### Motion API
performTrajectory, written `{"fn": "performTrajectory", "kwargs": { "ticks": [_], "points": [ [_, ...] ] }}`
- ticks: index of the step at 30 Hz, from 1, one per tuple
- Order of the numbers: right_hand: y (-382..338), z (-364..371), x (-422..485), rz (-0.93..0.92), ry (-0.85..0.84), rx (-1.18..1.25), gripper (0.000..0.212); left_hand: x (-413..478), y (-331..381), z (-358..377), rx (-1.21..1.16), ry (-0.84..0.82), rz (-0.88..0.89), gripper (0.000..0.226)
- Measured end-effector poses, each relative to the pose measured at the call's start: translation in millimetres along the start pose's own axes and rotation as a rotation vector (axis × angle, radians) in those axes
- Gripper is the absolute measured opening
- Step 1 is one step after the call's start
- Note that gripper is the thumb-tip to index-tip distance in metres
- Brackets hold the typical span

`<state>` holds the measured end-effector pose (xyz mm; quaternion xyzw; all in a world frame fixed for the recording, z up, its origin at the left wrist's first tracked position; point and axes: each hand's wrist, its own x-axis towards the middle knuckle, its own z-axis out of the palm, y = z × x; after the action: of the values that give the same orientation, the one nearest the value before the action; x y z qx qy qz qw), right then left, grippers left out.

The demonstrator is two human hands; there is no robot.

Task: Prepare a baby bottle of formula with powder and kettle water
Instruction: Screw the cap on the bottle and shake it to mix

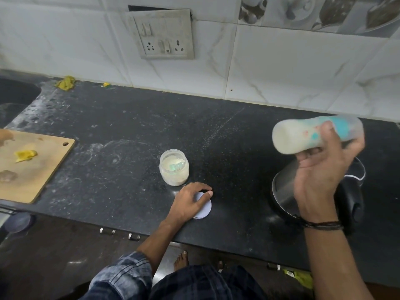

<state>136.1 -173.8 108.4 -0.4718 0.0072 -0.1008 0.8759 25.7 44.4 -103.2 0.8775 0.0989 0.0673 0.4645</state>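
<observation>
My right hand (320,172) grips a baby bottle (303,135) full of milky liquid and holds it on its side in the air at the right; the bottle is blurred. Below that hand stands a steel kettle (285,189) with a black handle and its lid up. An open clear jar (174,169) of pale powder, with a greenish scoop inside, stands mid-counter. Just in front of the jar my left hand (190,202) rests on the jar's round white lid (205,207), which lies flat on the black counter (121,137).
A wooden cutting board (32,167) with yellow scraps lies at the left, beside a sink (15,98). A yellow cloth (66,83) sits by the tiled wall, under a switch and socket panel (164,37). My bare feet show below the counter edge.
</observation>
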Motion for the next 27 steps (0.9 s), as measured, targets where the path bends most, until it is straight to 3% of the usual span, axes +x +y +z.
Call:
{"fn": "performTrajectory", "kwargs": {
  "ticks": [5,10,14,17,19,22,27],
  "points": [
    [8.2,2.2,-7.6,0.08,-0.181,-0.219,0.073,-0.6,-1.3,0.0,-0.007,0.001,0.014,0.025],
    [12.6,2.0,-8.3,0.048,0.007,-0.043,0.073,0.2,-0.8,0.0,0.01,0.006,0.01,0.02],
    [16.7,4.5,-15.7,0.131,-0.193,-0.209,0.08,-0.3,-2.6,-0.2,0.006,-0.006,0.019,0.022],
    [12.2,4.8,-15.7,0.067,-0.035,-0.019,0.085,0.1,-0.3,-0.2,0.011,0.001,0.011,0.024],
    [15.9,4.9,-13.8,0.092,-0.011,-0.02,0.084,0.3,-0.2,-0.2,0.015,0.002,0.011,0.022],
    [17.6,3.9,-15.3,0.148,-0.2,-0.221,0.084,-0.2,-1.7,-0.9,0.014,-0.004,0.016,0.021],
    [11.8,1.0,-8.7,0.046,-0.009,-0.041,0.069,0.0,1.9,-0.6,0.018,0.004,0.015,0.025]
  ]
}}
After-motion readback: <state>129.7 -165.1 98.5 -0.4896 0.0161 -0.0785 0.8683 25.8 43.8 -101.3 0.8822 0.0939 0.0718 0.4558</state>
